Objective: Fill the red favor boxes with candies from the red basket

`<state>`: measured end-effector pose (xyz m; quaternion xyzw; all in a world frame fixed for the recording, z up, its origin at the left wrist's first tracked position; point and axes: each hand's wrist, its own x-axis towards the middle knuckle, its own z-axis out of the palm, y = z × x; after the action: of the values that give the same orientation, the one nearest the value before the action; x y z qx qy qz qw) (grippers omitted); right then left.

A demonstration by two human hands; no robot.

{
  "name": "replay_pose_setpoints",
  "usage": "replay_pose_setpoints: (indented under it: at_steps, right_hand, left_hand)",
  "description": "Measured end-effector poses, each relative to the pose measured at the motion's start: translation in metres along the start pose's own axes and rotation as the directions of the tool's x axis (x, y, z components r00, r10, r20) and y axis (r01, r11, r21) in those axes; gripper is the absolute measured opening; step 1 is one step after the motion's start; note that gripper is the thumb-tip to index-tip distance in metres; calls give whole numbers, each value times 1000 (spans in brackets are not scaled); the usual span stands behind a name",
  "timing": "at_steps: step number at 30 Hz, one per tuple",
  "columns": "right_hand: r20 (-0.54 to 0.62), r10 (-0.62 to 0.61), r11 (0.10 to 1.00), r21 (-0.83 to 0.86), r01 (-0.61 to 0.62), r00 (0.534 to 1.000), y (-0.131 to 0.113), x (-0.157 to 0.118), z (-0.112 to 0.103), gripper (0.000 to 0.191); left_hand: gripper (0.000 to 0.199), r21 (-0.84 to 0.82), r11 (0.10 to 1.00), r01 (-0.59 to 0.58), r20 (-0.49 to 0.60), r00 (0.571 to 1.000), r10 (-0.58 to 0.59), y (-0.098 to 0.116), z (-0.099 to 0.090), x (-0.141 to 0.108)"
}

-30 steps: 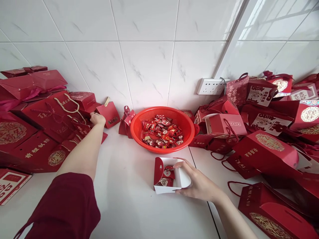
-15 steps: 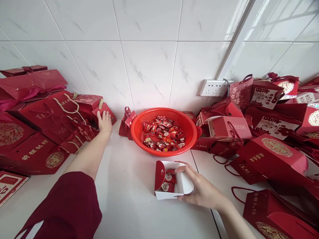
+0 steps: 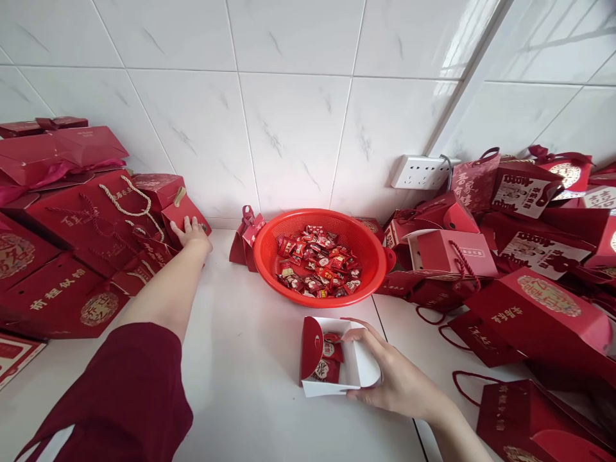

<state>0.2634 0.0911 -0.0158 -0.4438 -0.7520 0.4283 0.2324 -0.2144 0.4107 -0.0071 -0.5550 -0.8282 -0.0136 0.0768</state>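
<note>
My right hand (image 3: pixel 385 369) grips the right end of a small open red-and-white candy box (image 3: pixel 332 387), thumb below and fingers over the top. A few red-wrapped candies (image 3: pixel 328 362) lie inside it. Far to the left, my left hand (image 3: pixel 192 237) rests with fingers spread against a small red gift box (image 3: pixel 188 210) that has a gold ribbon piece. Between the hands and the wall sits a red plastic basket (image 3: pixel 269 282) holding many wrapped candies (image 3: pixel 320 260). Its mesh wall rises around them.
Red gift boxes and bags (image 3: pixel 86 218) with rope handles are stacked on the left. More red boxes (image 3: pixel 539 314) crowd the right side. A small red bag (image 3: pixel 243 247) stands beside the basket. A power strip (image 3: pixel 421 172) is on the tiled wall above the white table (image 3: pixel 240 385).
The view has shifted slightly. My left hand stays against the small red gift box, and my right hand keeps hold of the open candy box.
</note>
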Motion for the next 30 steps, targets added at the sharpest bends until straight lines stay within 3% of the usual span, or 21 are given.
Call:
replay_pose_setpoints:
  at_steps: [5,9,17,20,22,24,25,27,30]
  right_hand:
    - [1,-5,1000,3,5,1000,1,0,-1,61]
    - [-13,-6,1000,-28,6,1000,3,-1,0,64]
    - [-11,-15,1000,-20,15,1000,4,-2,-1,63]
    - [-13,-30,999,-17,29,999,5,-2,0,63]
    - [-17,-32,999,-21,31,999,6,-2,1,64]
    - [-19,-32,999,-30,31,999,7,-2,1,64]
    - [-20,-32,999,-35,31,999,6,-2,1,64]
    - [-21,-36,999,-41,35,999,5,-2,1,63]
    - [-19,-42,998,-42,41,999,3,-2,1,61]
  left_hand:
    - [88,16,1000,14,103,995,-15,-14,-9,15]
    - [93,-25,1000,4,128,992,-1,-13,-15,19]
    - [71,-138,990,-23,94,995,36,-2,-29,-8]
    - [62,-182,982,-44,27,998,50,7,-44,-34]
    - [59,-244,964,-106,-137,988,74,18,-52,-66]
    - [58,-368,879,-304,-478,873,102,30,-54,-106]
    - [60,-377,834,-403,-554,820,145,36,-52,-127]
    - [68,-374,782,-498,-574,787,227,47,-42,-163]
    - [71,-408,745,-527,-536,799,272,58,-18,-189]
